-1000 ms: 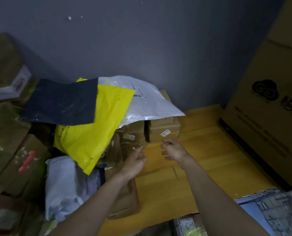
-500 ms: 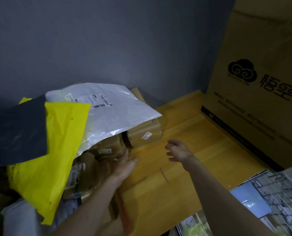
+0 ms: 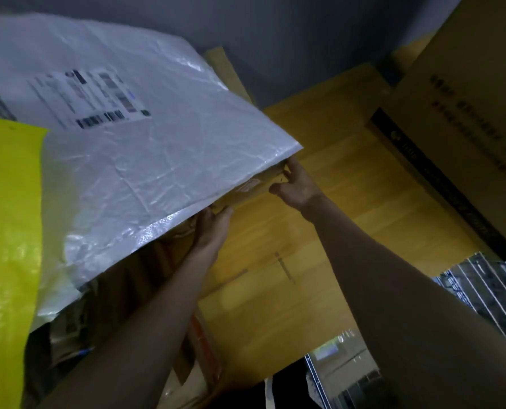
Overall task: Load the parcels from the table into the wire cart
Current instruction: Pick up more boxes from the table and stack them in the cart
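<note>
Under the overhanging edge of a white plastic mailer (image 3: 145, 160), both hands reach for a small cardboard box (image 3: 251, 188) that sits on the wooden surface (image 3: 275, 276). On the box's right end, the right hand (image 3: 297, 187) grips the corner, fingers curled onto the far side and thumb on the near face. At the box's left end, the left hand (image 3: 213, 228) has its thumb on the near face, while its fingers go out of sight beneath the mailer, so whether it grips the box cannot be told. Lying on top of the box, the mailer carries a printed shipping label (image 3: 98, 98). A yellow mailer (image 3: 7, 246) overlaps it on the left. More brown parcels (image 3: 122, 290) are piled below the white mailer. A large printed carton (image 3: 467, 93) stands on the right, and part of the wire cart (image 3: 482, 284) shows at lower right.
</note>
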